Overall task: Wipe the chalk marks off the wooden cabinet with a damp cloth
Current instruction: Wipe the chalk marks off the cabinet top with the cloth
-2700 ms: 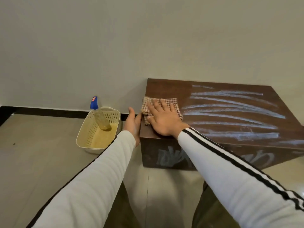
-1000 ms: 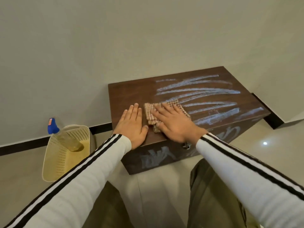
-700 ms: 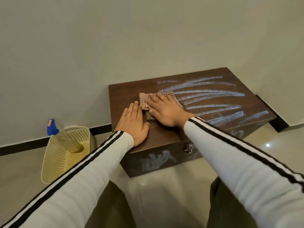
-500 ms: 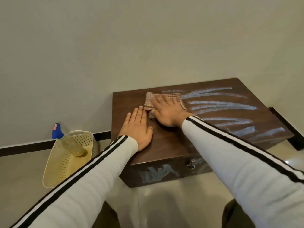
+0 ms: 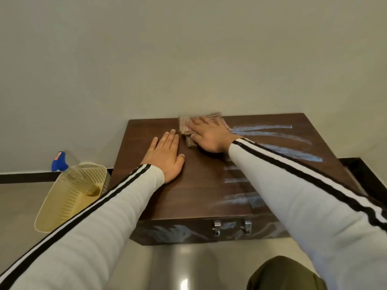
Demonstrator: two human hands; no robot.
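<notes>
- Against a plain pale wall we see the low dark brown wooden cabinet [image 5: 194,185] on a glossy floor.
- White chalk marks [image 5: 270,132] streak its top toward the right edge; more chalk shows on the front face.
- Our checked brownish damp cloth [image 5: 185,127] lies at the top's back edge.
- Our right hand [image 5: 209,133] presses flat on the cloth, fingers spread.
- Our left hand [image 5: 167,153] lies flat and spread on the bare wood just beside the cloth.
- Left of the cabinet stands a cream perforated plastic basket [image 5: 65,204] holding a blue-capped spray bottle [image 5: 77,178].
</notes>
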